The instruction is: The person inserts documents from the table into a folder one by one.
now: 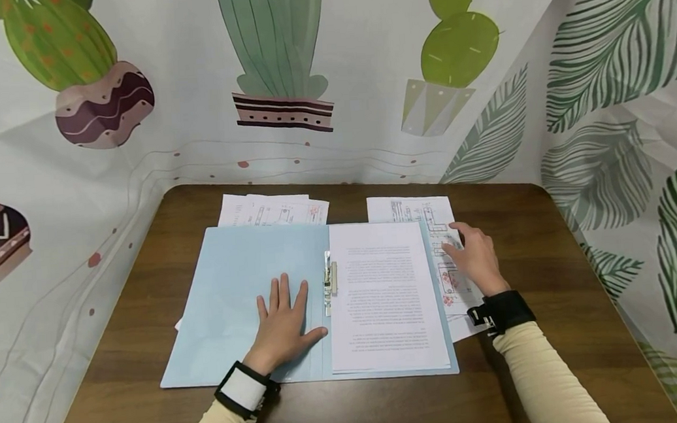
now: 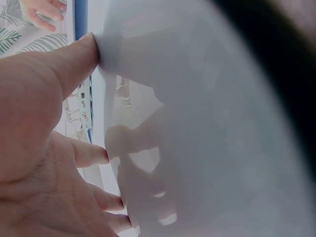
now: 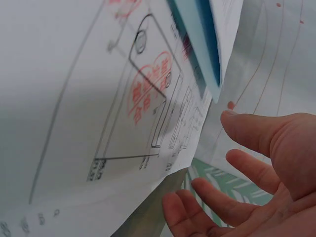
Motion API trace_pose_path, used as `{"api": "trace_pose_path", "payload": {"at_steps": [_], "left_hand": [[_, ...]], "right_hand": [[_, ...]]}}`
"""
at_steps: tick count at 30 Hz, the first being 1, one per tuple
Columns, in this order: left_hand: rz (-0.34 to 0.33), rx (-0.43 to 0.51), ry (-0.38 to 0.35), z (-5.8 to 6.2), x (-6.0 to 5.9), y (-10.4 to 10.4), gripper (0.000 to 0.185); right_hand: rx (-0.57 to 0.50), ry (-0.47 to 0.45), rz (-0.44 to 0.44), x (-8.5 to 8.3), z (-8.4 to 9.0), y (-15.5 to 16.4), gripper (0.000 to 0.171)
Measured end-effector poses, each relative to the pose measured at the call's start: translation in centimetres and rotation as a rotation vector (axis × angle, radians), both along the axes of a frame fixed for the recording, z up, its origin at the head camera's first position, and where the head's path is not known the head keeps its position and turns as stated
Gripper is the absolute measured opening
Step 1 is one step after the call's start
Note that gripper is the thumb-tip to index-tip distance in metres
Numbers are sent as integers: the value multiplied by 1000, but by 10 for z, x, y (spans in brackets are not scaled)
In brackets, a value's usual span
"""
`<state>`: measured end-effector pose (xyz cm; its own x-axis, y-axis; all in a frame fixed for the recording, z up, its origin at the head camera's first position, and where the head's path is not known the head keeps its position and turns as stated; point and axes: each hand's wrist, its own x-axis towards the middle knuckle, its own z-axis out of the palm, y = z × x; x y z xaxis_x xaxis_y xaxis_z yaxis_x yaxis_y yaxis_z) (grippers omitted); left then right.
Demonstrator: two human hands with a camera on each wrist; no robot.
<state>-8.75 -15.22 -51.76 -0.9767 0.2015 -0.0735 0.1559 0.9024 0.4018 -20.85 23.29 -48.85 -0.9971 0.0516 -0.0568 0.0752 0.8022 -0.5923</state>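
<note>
A light blue folder [image 1: 242,270] lies spread wide on the table with a metal clip [image 1: 328,284] along its spine. On its right side sits a stack of printed pages [image 1: 380,300]. My left hand [image 1: 282,327] rests with fingers spread on the bare left cover, thumb toward the clip; the glossy cover mirrors its fingers in the left wrist view. My right hand [image 1: 476,254] is over the right edge of a sheet with line drawings and red marks [image 1: 452,282], which sticks out from under the folder. In the right wrist view its fingers are loosely bent, with nothing between them.
More drawing sheets [image 1: 273,209] show from beneath the folder's back left edge. All of it lies on a brown wooden table [image 1: 388,411]. A white cloth [image 1: 363,52] printed with cacti and leaves hangs behind and beside the table.
</note>
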Motion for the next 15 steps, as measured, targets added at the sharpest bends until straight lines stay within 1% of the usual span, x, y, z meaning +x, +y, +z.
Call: {"api": "trace_pose_path", "payload": {"at_steps": [9, 15], "left_hand": [[-3, 7, 1, 1, 1, 0, 97], [-2, 2, 4, 0, 1, 0, 98]], "right_hand": [[57, -89, -21, -5, -5, 0, 65], [97, -111, -24, -4, -8, -3, 68]]}}
